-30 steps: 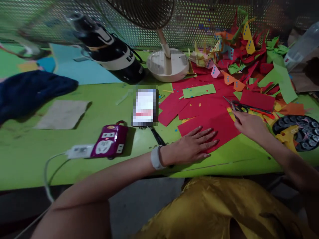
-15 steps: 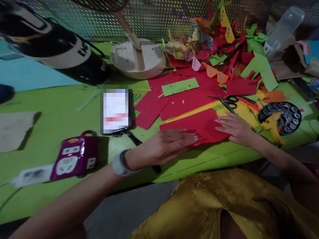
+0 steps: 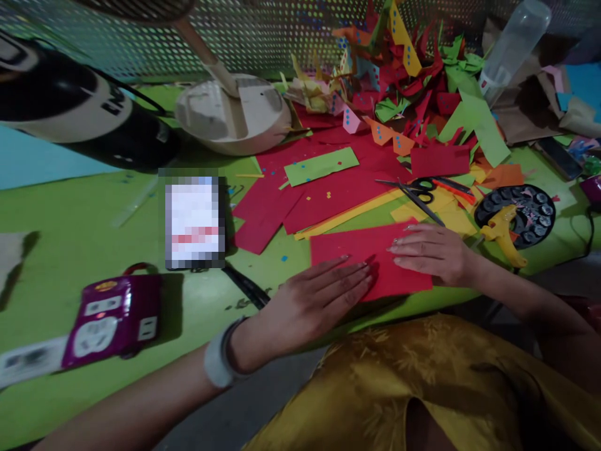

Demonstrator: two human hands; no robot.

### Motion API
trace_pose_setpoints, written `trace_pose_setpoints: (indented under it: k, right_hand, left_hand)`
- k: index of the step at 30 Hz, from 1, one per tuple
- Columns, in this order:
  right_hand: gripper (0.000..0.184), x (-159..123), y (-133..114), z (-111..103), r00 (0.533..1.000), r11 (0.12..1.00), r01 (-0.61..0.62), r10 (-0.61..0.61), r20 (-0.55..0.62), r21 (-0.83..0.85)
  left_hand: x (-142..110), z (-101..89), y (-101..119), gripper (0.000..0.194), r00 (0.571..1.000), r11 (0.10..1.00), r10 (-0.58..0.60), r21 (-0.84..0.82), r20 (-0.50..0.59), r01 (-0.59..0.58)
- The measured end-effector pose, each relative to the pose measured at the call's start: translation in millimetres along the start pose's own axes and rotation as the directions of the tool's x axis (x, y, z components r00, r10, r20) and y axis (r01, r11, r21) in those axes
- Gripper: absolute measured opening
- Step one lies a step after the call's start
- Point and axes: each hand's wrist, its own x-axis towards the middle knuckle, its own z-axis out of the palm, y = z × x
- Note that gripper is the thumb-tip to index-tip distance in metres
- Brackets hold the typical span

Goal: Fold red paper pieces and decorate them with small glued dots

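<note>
Fingers [image 3: 338,274], left hand [image 3: 312,297]: nearly straight, side by side, laid on top of the red sheet [image 3: 361,244], not curled round it; right hand [image 3: 434,254]: fingers slightly apart over the sheet's right end, thumb out of sight, so cannot tell whether it pinches. Location of sheet: near edge of the green tabletop [image 3: 126,250], beneath both hands. Handling, whole sheet first: paper, presumably very light, thin and flexible, quick to slide or lift; likely to take a crease readily and to tear if pulled. Edges: best held by flat pressure from above, or lightly between thumb and finger along a free side. Corners: smallest hold, probably the easiest to bend or dog-ear. Obscured or incomplete, largest first: fan [image 3: 253,138], head cut off at top; black bottle [image 3: 79,106], cut off at left, lettering partial; sheet's lower left, covered by the left hand, layers single or double not certain; purple power socket [image 3: 113,319], markings blurred; phone [image 3: 192,216], screen pixelated; round black tray [image 3: 488,203], contents indistinct, partly behind a yellow piece [image 3: 504,228]; blue paper dot [image 3: 284,258], too small for detail.
</note>
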Motion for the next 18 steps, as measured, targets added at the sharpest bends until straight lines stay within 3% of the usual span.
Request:
trace_pose_setpoints:
  k: [3, 8, 11, 13, 15, 17, 18]
  right_hand:
    - [0.033, -14, 13, 2, 0.997, 0.996, -0.062, 0.065, -0.047, 0.059]
    - [0.027, -31, 27, -4, 0.973, 0.988, -0.147, 0.134, -0.185, -0.056]
    - [0.035, -29, 25, -15, 0.932, 0.971, -0.239, 0.231, -0.28, 0.007]
    - [0.049, -22, 22, -24, 0.894, 0.93, -0.332, 0.364, -0.262, 0.16]
    - [0.067, -14, 21, -33, 0.863, 0.851, -0.417, 0.481, -0.156, 0.319]
    - [0.069, -7, 23, -37, 0.899, 0.853, -0.389, 0.434, -0.061, 0.347]
    - [0.059, -5, 25, -37, 0.93, 0.891, -0.33, 0.364, -0.055, 0.311]
  left_hand:
    - [-8, -8.9, -2, 0.054, 0.998, 0.997, -0.011, -0.071, -0.057, 0.007]
    - [-13, -31.2, -7, 0.058, 0.989, 0.976, -0.123, -0.188, -0.078, 0.106]
    - [-7, -37.7, -13, 0.063, 0.975, 0.985, -0.101, -0.157, -0.198, 0.07]
    - [-2, -38.0, -20, 0.063, 0.968, 0.993, -0.052, -0.119, -0.247, 0.023]
    - [4, -36.7, -26, 0.061, 0.966, 0.995, -0.014, -0.096, -0.259, -0.011]
    - [7, -35.4, -31, 0.06, 0.968, 0.997, 0.007, -0.077, -0.251, -0.027]
    - [8, -35.0, -32, 0.06, 0.966, 0.997, 0.026, -0.061, -0.255, -0.043]
